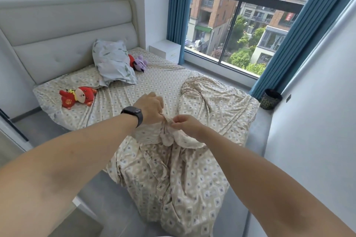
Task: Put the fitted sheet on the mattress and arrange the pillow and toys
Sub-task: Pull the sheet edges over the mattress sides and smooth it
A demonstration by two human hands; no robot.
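A beige patterned fitted sheet (158,82) lies over the bed, flat near the headboard and bunched at the foot, hanging to the floor in front of me. My left hand (151,107), with a black watch on the wrist, grips a gathered edge of the sheet. My right hand (185,124) pinches the same bunched edge right beside it. A pale leaf-print pillow (112,62) leans near the headboard. A red plush toy (78,96) lies on the left side. A purple plush (141,63) and a second red one sit to the pillow's right.
A padded grey headboard (67,32) stands behind the bed. A white nightstand (166,49) sits by the blue curtains (178,5) and large window. A dark bin (270,99) stands on the floor at the right wall. Grey floor runs along both sides of the bed.
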